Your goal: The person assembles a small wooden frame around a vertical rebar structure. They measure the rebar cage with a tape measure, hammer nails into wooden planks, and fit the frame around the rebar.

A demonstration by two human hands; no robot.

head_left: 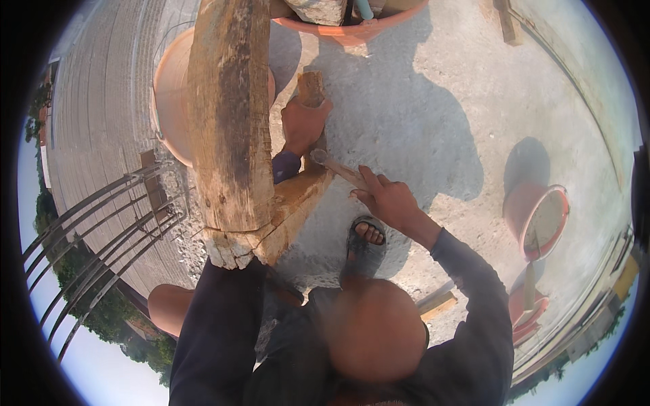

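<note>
My left hand [305,123] is closed around a short upright wooden peg [311,86] that stands on a pale wooden block [292,203]. My right hand [387,199] grips a wooden tool handle [340,169]. The handle slants up and left, and its grey end lies just below my left wrist. A big weathered timber beam [229,115] rises in front of me. It hides most of my left forearm. A foot in a dark sandal [365,238] rests on the concrete beside the block.
Orange basins stand behind the beam [169,95], at the top [352,30] and on the right [542,218]. Curved steel bars [101,230] lie at the left. Wood offcuts [437,304] lie on the rough concrete floor [433,101]. A blurred round shape fills the low centre.
</note>
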